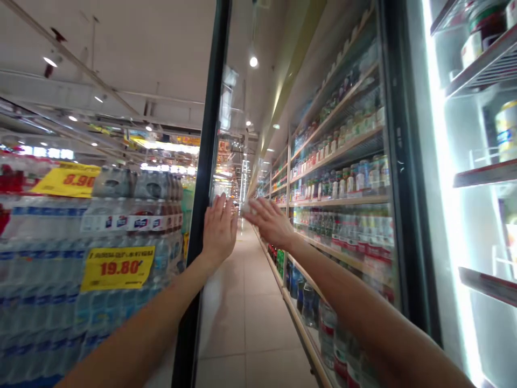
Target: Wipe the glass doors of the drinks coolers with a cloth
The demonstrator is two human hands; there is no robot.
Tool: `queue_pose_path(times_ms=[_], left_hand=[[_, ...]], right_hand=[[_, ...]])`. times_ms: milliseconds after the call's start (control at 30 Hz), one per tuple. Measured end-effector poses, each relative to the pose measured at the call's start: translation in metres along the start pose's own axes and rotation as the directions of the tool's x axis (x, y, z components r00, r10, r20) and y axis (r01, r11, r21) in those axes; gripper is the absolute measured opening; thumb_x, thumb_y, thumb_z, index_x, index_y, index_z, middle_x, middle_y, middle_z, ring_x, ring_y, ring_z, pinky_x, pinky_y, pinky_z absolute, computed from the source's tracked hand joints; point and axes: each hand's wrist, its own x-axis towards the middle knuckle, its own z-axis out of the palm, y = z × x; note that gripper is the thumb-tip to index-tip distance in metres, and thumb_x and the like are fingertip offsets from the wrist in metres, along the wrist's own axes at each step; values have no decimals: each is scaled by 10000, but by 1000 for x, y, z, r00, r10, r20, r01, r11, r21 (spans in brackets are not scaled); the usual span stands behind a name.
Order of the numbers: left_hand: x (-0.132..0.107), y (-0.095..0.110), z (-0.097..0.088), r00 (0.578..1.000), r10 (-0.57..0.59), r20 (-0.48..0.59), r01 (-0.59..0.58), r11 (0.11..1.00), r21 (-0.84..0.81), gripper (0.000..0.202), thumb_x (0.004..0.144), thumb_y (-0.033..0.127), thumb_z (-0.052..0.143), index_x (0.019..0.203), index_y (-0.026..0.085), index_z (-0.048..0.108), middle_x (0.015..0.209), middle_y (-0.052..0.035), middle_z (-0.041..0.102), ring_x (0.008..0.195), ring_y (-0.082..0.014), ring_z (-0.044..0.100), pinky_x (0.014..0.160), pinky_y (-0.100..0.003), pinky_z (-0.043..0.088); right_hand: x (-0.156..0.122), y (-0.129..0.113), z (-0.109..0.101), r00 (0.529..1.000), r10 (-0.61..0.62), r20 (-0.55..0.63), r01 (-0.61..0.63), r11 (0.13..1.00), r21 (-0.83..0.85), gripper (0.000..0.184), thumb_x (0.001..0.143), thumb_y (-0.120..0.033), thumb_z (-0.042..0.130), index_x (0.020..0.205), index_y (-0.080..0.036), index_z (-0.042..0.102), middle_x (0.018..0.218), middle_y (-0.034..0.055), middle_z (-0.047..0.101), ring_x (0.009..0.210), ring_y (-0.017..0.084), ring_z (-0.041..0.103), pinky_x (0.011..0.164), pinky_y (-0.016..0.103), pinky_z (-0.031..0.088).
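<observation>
A tall glass cooler door (307, 178) with a black frame (204, 161) stands swung open in front of me. My left hand (218, 230) lies flat on the glass near the frame's edge, fingers stretched upward. Beside it, my right hand (269, 221) also presses the glass, fingers spread and pointing left. Neither hand holds anything. Both forearms reach up from the bottom of the view.
The lit cooler interior (480, 178) with wire shelves and jars is at the right. Through the glass, long shelves of bottled drinks (343, 183) line a tiled aisle (250, 302). Stacked water bottle packs (81, 269) with yellow price tags (117, 268) stand at the left.
</observation>
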Motion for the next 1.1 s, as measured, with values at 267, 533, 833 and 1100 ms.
queue_pose_path(times_ms=[267, 533, 833, 1100], left_hand=[[12, 2, -11, 996, 43, -82, -58, 981, -184, 460, 913, 287, 306, 1357, 165, 305, 1419, -144, 340, 1339, -209, 277, 1089, -427, 280], [5, 38, 31, 992, 122, 11, -117, 974, -195, 482, 915, 350, 330, 1365, 182, 289, 1433, -136, 329, 1364, -245, 212, 1083, -490, 272], [80, 23, 45, 992, -72, -104, 71, 997, -16, 393, 886, 265, 389, 1254, 130, 429, 1435, -165, 299, 1380, -284, 137, 1117, -511, 178], [36, 43, 45, 594, 772, 228, -756, 632, -169, 388, 921, 232, 315, 1306, 233, 355, 1451, -18, 319, 1387, -148, 107, 1142, -370, 201]], right_hand=[[35, -19, 13, 948, 271, -167, -256, 961, 108, 550, 811, -131, 448, 1342, -260, 382, 1436, 50, 335, 1369, 246, 177, 1089, 484, 218], [-31, 1, 3, 926, 256, -277, -219, 963, 157, 615, 819, -320, 467, 1372, -149, 259, 1434, 170, 307, 1354, 226, 242, 1071, 472, 252], [-114, 69, -25, 763, 591, -262, -643, 736, -212, 523, 891, -343, 341, 1387, -180, 307, 1451, 135, 298, 1343, 290, 252, 1035, 554, 234], [-124, 63, -27, 799, 561, -218, -600, 767, -226, 495, 902, -334, 331, 1375, -188, 334, 1453, 123, 300, 1362, 266, 210, 1054, 525, 229]])
